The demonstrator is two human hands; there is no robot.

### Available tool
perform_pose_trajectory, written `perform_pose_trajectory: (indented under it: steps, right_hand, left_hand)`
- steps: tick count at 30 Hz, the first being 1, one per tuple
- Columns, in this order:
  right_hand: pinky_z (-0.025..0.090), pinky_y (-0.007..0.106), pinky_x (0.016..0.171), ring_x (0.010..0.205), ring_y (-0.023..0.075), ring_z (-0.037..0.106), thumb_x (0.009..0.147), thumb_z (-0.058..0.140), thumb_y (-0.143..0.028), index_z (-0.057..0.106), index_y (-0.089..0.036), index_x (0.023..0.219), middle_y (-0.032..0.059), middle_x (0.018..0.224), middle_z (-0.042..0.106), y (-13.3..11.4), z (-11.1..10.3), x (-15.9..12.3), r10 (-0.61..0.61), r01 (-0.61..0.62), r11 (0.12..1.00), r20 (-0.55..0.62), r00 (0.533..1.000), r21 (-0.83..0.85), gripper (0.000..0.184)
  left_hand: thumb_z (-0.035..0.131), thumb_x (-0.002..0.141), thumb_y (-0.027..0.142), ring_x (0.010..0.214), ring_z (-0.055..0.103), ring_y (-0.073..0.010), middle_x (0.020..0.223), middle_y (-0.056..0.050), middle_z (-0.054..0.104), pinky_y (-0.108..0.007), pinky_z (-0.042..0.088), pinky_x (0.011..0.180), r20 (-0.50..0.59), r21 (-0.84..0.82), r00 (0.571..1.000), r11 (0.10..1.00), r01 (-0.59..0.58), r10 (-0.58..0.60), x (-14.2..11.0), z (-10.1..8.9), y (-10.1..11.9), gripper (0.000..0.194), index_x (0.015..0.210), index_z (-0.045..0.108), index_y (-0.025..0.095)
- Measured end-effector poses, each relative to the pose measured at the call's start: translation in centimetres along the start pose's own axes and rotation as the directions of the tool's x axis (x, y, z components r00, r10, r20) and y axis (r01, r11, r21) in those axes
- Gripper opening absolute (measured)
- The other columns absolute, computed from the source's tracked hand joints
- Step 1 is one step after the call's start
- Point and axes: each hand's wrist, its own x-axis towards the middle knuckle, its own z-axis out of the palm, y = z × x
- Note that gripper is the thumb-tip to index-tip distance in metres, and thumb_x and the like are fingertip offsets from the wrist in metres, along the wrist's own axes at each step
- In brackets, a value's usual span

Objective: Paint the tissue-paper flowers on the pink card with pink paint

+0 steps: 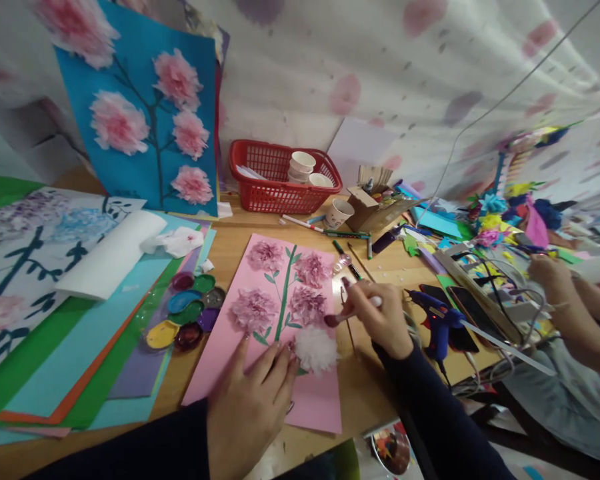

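Note:
A pink sheet of card (314, 412) lies on the table, with a painted green stem (286, 293) and several fluffy purple-pink flowers (254, 309). Lower on its right side sits a white fluffy flower (316, 349). My left hand (260, 393) rests flat on the card's lower half, fingers stretched, the tips beside the stem's base and the white flower. In my right hand (380, 317) is a paintbrush (333, 320), its dark purple bristles pointing left, close to the lower right purple flower. Whether the bristles touch the petals I cannot tell.
Left of the card stand small open paint pots (186, 303) and stacked coloured paper (100, 347). A red basket (285, 197) holds paper cups. A blue glue gun (437, 320) and phones (473, 313) lie right. Another person's arm (575, 293) reaches in.

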Motion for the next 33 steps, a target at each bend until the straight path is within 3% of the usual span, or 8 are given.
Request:
perform_pose_trajectory:
  steps: [3,7,10,17,22,26,31,33]
  right_hand:
    - [0.038,0.024,0.047,0.045,0.0122,0.052,0.089,0.048,-0.048,0.066,-0.017,0.055,0.0025,0.047,0.059,1.3,-0.3,0.7,0.146,-0.134,0.988,-0.173,0.974,0.081,0.05]
    - [0.037,0.023,0.046,0.044,0.0114,0.051,0.086,0.051,-0.049,0.064,-0.016,0.052,0.0028,0.047,0.06,2.7,0.0,1.1,0.22,-0.218,0.97,-0.014,0.975,0.104,0.05]
    - [0.031,0.023,0.041,0.036,0.0094,0.043,0.086,0.049,-0.051,0.057,-0.016,0.044,0.0008,0.036,0.05,3.2,-0.1,1.2,0.344,-0.329,0.928,-0.062,0.937,0.177,0.056]
    - [0.034,0.023,0.048,0.045,0.0092,0.046,0.086,0.051,-0.045,0.062,-0.015,0.048,0.0003,0.044,0.053,3.2,0.4,3.1,0.239,-0.249,0.944,0.071,0.968,0.217,0.049]
    - [0.033,0.022,0.047,0.043,0.0087,0.044,0.087,0.047,-0.052,0.061,-0.015,0.05,-0.0005,0.042,0.05,3.3,0.1,3.7,0.273,-0.254,0.915,-0.018,0.962,0.315,0.054]
    - [0.032,0.023,0.046,0.043,0.009,0.043,0.085,0.049,-0.05,0.062,-0.015,0.05,-0.0012,0.041,0.047,3.0,-0.1,3.6,0.273,-0.333,0.889,0.22,0.937,0.315,0.052]
    - [0.032,0.023,0.049,0.046,0.0088,0.044,0.086,0.049,-0.043,0.063,-0.014,0.051,0.0003,0.046,0.053,3.2,0.4,3.4,0.314,-0.306,0.896,0.027,0.949,0.321,0.047]
    - [0.032,0.023,0.049,0.045,0.0087,0.044,0.086,0.05,-0.044,0.063,-0.015,0.051,-0.0002,0.044,0.052,3.5,0.5,3.3,0.278,-0.304,0.887,0.124,0.953,0.348,0.047]
  left_hand:
    - [0.034,0.099,0.032,0.112,0.053,-0.0209,0.117,-0.004,0.068,-0.047,0.017,0.107,0.024,-0.004,1.0,1.0,-0.01,0.01,-0.1,0.1,0.0,0.036,0.116,0.064,0.019]
    - [0.033,0.099,0.031,0.112,0.054,-0.0202,0.117,-0.002,0.069,-0.046,0.014,0.111,0.012,-0.007,1.0,1.0,-0.006,0.006,-0.2,0.1,0.1,0.037,0.112,0.065,0.018]
    - [0.032,0.099,0.028,0.111,0.055,-0.0201,0.116,-0.002,0.069,-0.045,0.011,0.113,0.013,0.007,1.0,1.0,-0.02,0.019,0.0,-0.1,0.2,0.037,0.11,0.066,0.018]
    - [0.038,0.097,0.03,0.112,0.056,-0.0194,0.119,-0.002,0.067,-0.044,0.005,0.118,0.055,0.02,0.997,0.998,-0.058,0.057,0.1,0.0,-0.1,0.034,0.112,0.066,0.018]
    - [0.043,0.095,0.029,0.113,0.056,-0.0199,0.119,-0.003,0.067,-0.044,0.01,0.118,0.03,0.009,0.995,0.996,-0.093,0.093,-0.2,0.6,-0.5,0.031,0.111,0.067,0.017]
    - [0.045,0.095,0.03,0.115,0.055,-0.0209,0.121,-0.005,0.066,-0.044,0.014,0.117,0.025,-0.006,0.994,0.995,-0.104,0.105,-0.4,0.9,-0.7,0.031,0.113,0.065,0.016]
    - [0.048,0.093,0.033,0.116,0.055,-0.0231,0.121,-0.006,0.066,-0.046,0.017,0.117,0.029,-0.012,0.992,0.992,-0.123,0.123,-0.8,1.3,-1.0,0.033,0.116,0.064,0.015]
    - [0.047,0.093,0.032,0.114,0.057,-0.0236,0.119,-0.007,0.067,-0.047,0.018,0.116,0.01,-0.017,0.99,0.99,-0.138,0.138,-0.9,1.5,-1.1,0.033,0.115,0.064,0.015]
